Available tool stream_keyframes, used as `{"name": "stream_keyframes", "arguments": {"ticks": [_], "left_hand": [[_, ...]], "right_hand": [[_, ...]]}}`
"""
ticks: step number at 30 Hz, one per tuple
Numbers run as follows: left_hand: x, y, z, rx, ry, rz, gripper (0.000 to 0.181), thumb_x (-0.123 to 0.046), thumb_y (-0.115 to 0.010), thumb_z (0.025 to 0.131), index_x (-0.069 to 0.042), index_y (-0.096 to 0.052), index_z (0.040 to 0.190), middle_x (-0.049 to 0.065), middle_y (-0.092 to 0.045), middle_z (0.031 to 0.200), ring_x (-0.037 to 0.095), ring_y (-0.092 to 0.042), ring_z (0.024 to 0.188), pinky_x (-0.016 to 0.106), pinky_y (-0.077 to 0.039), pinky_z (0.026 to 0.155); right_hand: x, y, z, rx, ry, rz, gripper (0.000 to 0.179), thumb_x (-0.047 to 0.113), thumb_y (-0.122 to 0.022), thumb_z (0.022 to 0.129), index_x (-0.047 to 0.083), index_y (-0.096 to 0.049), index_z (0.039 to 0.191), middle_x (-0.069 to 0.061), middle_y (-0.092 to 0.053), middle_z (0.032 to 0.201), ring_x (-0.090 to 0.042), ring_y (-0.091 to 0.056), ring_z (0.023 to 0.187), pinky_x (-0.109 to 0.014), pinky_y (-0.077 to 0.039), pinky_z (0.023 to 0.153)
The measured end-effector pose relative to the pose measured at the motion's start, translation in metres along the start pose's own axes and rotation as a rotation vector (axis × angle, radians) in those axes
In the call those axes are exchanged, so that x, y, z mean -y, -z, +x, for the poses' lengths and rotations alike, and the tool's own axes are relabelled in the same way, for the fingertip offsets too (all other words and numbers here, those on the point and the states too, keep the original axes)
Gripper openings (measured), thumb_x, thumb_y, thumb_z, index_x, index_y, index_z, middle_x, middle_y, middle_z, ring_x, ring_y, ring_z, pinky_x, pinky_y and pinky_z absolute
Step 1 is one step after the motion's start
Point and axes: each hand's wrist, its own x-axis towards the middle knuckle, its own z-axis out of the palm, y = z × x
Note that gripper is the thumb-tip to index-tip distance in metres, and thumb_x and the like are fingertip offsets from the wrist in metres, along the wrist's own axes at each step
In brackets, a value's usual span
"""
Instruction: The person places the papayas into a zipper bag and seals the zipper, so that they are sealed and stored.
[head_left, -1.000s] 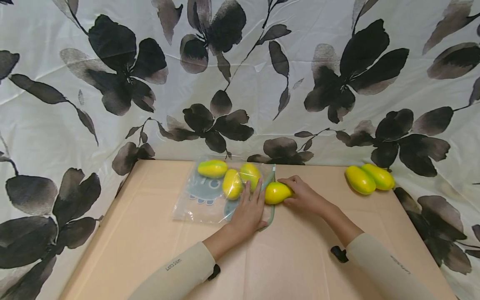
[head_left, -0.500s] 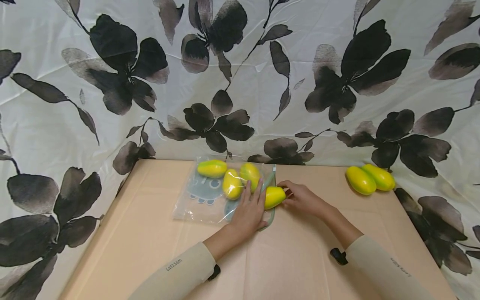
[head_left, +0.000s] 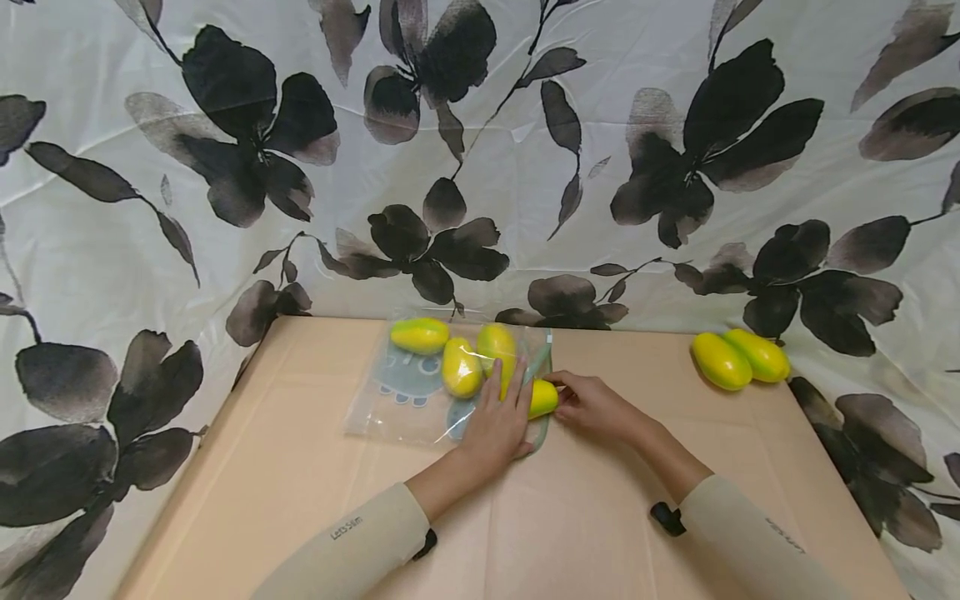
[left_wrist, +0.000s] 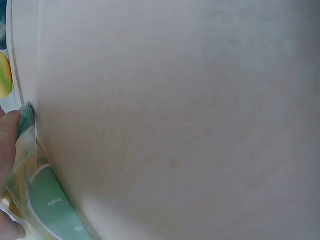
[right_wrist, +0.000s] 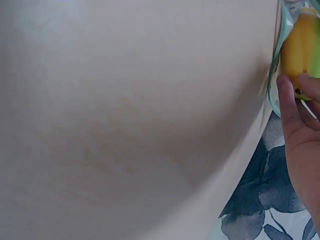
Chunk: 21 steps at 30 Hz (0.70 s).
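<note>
A clear zip bag with a blue-grey cartoon print and green mouth edge lies near the table's back. Inside it rest three yellow-green mangoes: one far left, one in the middle and one at the back. My left hand rests on the bag near its mouth, fingers fairly straight and spread. Another mango sits in the mouth, partly hidden by that hand. My right hand pinches its outer end; in the right wrist view, the fingertips touch this mango.
Two more mangoes, a nearer one and a farther one, lie side by side at the table's back right corner. The pale tan table meets a flower-printed cloth behind it.
My right hand has moved left, bringing the mango from outside the bag's mouth partway into it. The mangoes inside have shifted slightly left. My left hand stays nearly in place.
</note>
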Motion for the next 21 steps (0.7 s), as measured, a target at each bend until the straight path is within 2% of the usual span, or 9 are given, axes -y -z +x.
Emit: {"name": "stream_keyframes", "arguments": {"ticks": [3, 6, 11, 15, 18, 21], "left_hand": [[0.0, 0.001, -0.001, -0.003, -0.003, 0.013, 0.114, -0.066, -0.082, 0.076, -0.003, -0.034, 0.158, 0.023, -0.011, 0.172, 0.054, -0.019, 0.154, 0.053, -0.035, 0.122], [0.0, 0.001, -0.001, -0.001, -0.002, 0.044, 0.116, -0.068, -0.08, 0.076, -0.003, -0.031, 0.16, 0.022, -0.01, 0.172, 0.054, -0.019, 0.154, 0.052, -0.037, 0.12], [-0.001, 0.001, -0.003, 0.014, -0.004, 0.082, 0.116, -0.071, -0.077, 0.077, -0.006, -0.031, 0.161, 0.021, -0.007, 0.173, 0.052, -0.017, 0.155, 0.052, -0.034, 0.123], [-0.001, 0.001, -0.004, -0.003, -0.011, 0.093, 0.114, -0.072, -0.077, 0.076, -0.009, -0.035, 0.16, 0.021, -0.009, 0.173, 0.052, -0.019, 0.155, 0.052, -0.033, 0.123], [0.0, 0.001, -0.004, -0.031, -0.017, 0.117, 0.114, -0.074, -0.078, 0.074, -0.009, -0.038, 0.159, 0.021, -0.014, 0.172, 0.052, -0.022, 0.154, 0.052, -0.034, 0.122], [0.001, 0.0, -0.005, -0.055, -0.025, 0.15, 0.113, -0.076, -0.077, 0.073, -0.01, -0.041, 0.158, 0.021, -0.018, 0.171, 0.052, -0.025, 0.153, 0.053, -0.034, 0.122]], "right_hand": [[0.001, 0.0, 0.0, 0.005, 0.013, -0.006, 0.049, 0.002, -0.069, 0.096, 0.002, -0.056, 0.143, -0.016, -0.067, 0.135, -0.026, -0.072, 0.109, -0.036, -0.06, 0.093], [0.003, -0.001, 0.001, 0.003, 0.028, 0.003, 0.049, 0.003, -0.07, 0.096, 0.003, -0.058, 0.143, -0.016, -0.067, 0.136, -0.026, -0.073, 0.108, -0.037, -0.06, 0.093], [0.005, -0.005, 0.002, -0.014, 0.045, 0.026, 0.048, 0.009, -0.076, 0.092, 0.001, -0.061, 0.137, -0.015, -0.071, 0.127, -0.026, -0.073, 0.103, -0.036, -0.06, 0.091], [0.006, -0.009, 0.003, -0.053, 0.012, 0.022, 0.045, 0.01, -0.078, 0.091, 0.0, -0.062, 0.131, -0.013, -0.07, 0.12, -0.027, -0.07, 0.101, -0.037, -0.06, 0.089], [0.007, -0.012, 0.004, -0.098, -0.018, -0.008, 0.053, 0.015, -0.082, 0.088, -0.001, -0.058, 0.133, -0.014, -0.066, 0.121, -0.027, -0.065, 0.103, -0.039, -0.058, 0.09], [0.009, -0.016, 0.007, -0.146, -0.042, -0.06, 0.069, 0.022, -0.087, 0.084, -0.003, -0.053, 0.138, -0.016, -0.059, 0.126, -0.027, -0.06, 0.108, -0.042, -0.055, 0.095]]}}
